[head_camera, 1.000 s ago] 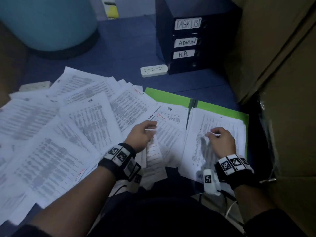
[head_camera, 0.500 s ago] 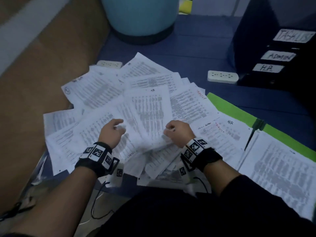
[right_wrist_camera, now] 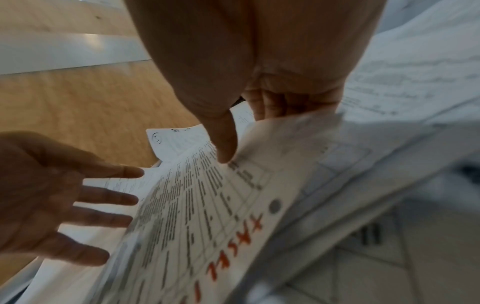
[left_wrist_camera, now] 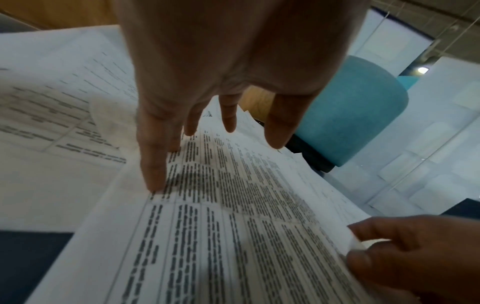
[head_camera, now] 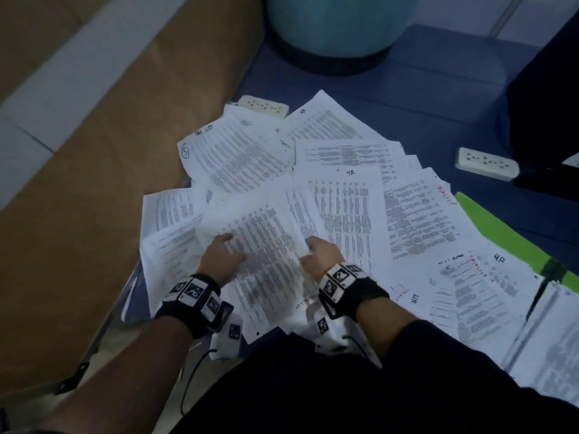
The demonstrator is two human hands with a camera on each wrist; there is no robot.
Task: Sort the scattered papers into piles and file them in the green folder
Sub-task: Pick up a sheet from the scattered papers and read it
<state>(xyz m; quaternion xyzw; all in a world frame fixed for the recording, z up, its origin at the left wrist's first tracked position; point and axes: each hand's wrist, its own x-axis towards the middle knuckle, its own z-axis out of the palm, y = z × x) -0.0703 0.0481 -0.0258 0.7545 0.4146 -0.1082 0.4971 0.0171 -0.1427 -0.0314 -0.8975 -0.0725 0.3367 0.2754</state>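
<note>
White printed papers [head_camera: 341, 158] lie fanned out over a blue mat. The open green folder [head_camera: 488, 225] lies at the right, with filed sheets [head_camera: 551, 346] on its near half. My right hand [head_camera: 315, 253] pinches the right edge of one table-printed sheet [head_camera: 266, 264] between thumb and fingers and lifts that edge. Red handwriting shows on this sheet [right_wrist_camera: 207, 205] in the right wrist view. My left hand [head_camera: 224, 250] is spread open, fingertips [left_wrist_camera: 153, 174] touching the same sheet's left part.
A teal round stool [head_camera: 338, 29] stands at the back. Two white power strips [head_camera: 487, 163] [head_camera: 263, 105] lie by the papers. A dark drawer cabinet [head_camera: 545, 98] stands at the right. Brown floor [head_camera: 78, 189] borders the mat on the left.
My right hand left the folder's sheets, moved left to the scattered pile and took hold of a sheet. My left hand shifted left onto that sheet. The head view swung left.
</note>
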